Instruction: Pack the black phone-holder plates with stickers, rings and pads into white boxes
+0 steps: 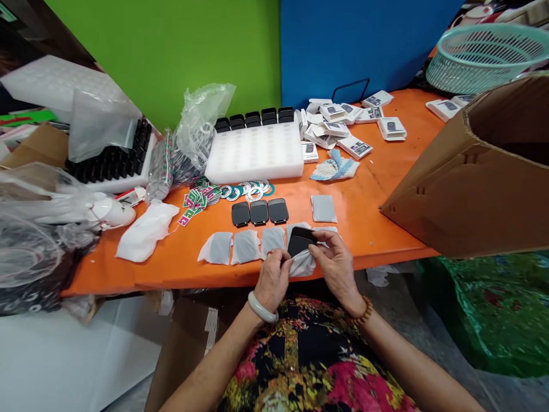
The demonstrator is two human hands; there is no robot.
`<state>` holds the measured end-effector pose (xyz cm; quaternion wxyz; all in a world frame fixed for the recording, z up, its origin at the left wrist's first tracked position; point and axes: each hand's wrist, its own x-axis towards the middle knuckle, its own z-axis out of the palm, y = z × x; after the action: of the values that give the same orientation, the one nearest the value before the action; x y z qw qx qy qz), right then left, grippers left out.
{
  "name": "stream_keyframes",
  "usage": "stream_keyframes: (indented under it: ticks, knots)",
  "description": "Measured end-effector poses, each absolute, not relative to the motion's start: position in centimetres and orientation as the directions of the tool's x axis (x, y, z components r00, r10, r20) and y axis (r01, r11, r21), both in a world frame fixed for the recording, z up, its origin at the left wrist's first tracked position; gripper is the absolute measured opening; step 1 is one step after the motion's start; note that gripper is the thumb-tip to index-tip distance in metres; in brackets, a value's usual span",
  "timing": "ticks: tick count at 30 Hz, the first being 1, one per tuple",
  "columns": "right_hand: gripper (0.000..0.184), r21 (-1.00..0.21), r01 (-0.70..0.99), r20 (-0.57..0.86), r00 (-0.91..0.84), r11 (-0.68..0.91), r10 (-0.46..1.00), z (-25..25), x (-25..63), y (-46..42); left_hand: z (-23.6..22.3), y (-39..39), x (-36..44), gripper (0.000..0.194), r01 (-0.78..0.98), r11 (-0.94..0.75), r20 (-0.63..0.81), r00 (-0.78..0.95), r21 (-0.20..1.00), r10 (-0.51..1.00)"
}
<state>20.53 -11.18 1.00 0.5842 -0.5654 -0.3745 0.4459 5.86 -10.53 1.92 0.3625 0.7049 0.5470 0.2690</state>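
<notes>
Near the table's front edge, a black flat device point(299, 241) sits partly inside a thin white pouch point(302, 264). My left hand point(274, 277) pinches the pouch's left edge. With thumb and fingers, my right hand point(337, 266) grips the device's right side at the pouch opening. To the left lie several wrapped devices, among them a wrapped device point(246, 246). Behind them, three bare black devices point(259, 213) stand side by side. A grey wrapped square point(323, 208) rests farther right.
White foam tray point(255, 151) and small white boxes point(337, 126) are at the back. Ring stickers point(253, 190) and square cards point(193, 203) lie left of centre. A large cardboard box point(476, 183) covers the right side, before a mint basket point(484, 57).
</notes>
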Motion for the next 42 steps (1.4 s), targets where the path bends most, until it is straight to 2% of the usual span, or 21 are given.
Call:
stream_keyframes:
  ticks: [5, 8, 11, 14, 17, 20, 22, 24, 27, 29, 37, 42]
  knots:
    - [0.026, -0.988, -0.146, -0.083, 0.264, -0.045, 0.961, 1.4, 20.9, -11.1, 2.3, -10.2, 5.2, 0.012, 0.523, -0.107, -0.085, 0.329, 0.846, 0.94]
    - [0.03, -0.984, -0.174, -0.076, 0.235, -0.035, 0.969, 1.5, 21.2, -11.0, 2.8, -9.6, 4.5, 0.013, 0.42, -0.008, -0.157, 0.357, 0.907, 0.921]
    - [0.036, -0.975, -0.219, -0.086, 0.203, -0.04, 0.975, 1.2, 21.3, -11.1, 3.0, -8.9, 3.8, 0.014, 0.289, 0.084, -0.183, 0.335, 0.954, 0.924]
    - [0.039, -0.96, -0.273, -0.124, 0.194, -0.067, 0.973, 1.0, 21.4, -11.1, 2.8, -8.7, 3.3, 0.015, 0.248, 0.097, -0.166, 0.274, 0.964, 0.947]
    - [0.042, -0.888, -0.441, -0.217, 0.153, -0.13, 0.964, 1.0, 21.7, -10.9, 2.7, -9.3, 3.4, 0.016, 0.182, 0.197, -0.238, 0.24, 0.963, 0.941]
    - [0.043, -0.733, -0.639, -0.325, 0.029, -0.233, 0.945, 1.3, 22.0, -10.7, 3.1, -10.2, 4.0, 0.015, 0.081, 0.267, -0.279, 0.252, 0.96, 0.927]
    - [0.045, -0.632, -0.72, -0.363, -0.051, -0.286, 0.93, 1.4, 22.0, -10.6, 3.7, -10.7, 4.6, 0.012, 0.058, 0.205, -0.212, 0.245, 0.977, 0.946]
    - [0.048, -0.556, -0.763, -0.375, -0.125, -0.331, 0.919, 1.4, 21.9, -10.7, 4.5, -11.1, 5.3, 0.007, 0.09, 0.041, -0.06, 0.223, 0.995, 0.973]
    - [0.047, -0.486, -0.791, -0.355, -0.209, -0.371, 0.911, 1.3, 21.5, -11.1, 5.3, -11.3, 6.3, 0.002, 0.143, -0.228, 0.194, 0.221, 0.963, 0.956]
    - [0.043, -0.467, -0.8, -0.34, -0.232, -0.378, 0.911, 1.2, 21.2, -11.3, 5.6, -11.3, 6.7, 0.003, 0.167, -0.323, 0.284, 0.219, 0.932, 0.933]
    - [0.042, -0.514, -0.787, -0.359, -0.165, -0.342, 0.919, 1.0, 21.2, -11.3, 5.5, -11.1, 6.8, 0.007, 0.322, -0.403, 0.311, 0.3, 0.857, 0.902]
    - [0.046, -0.55, -0.776, -0.389, -0.089, -0.308, 0.917, 1.5, 21.7, -11.2, 5.3, -11.2, 6.2, 0.008, 0.342, -0.438, 0.31, 0.369, 0.832, 0.876]
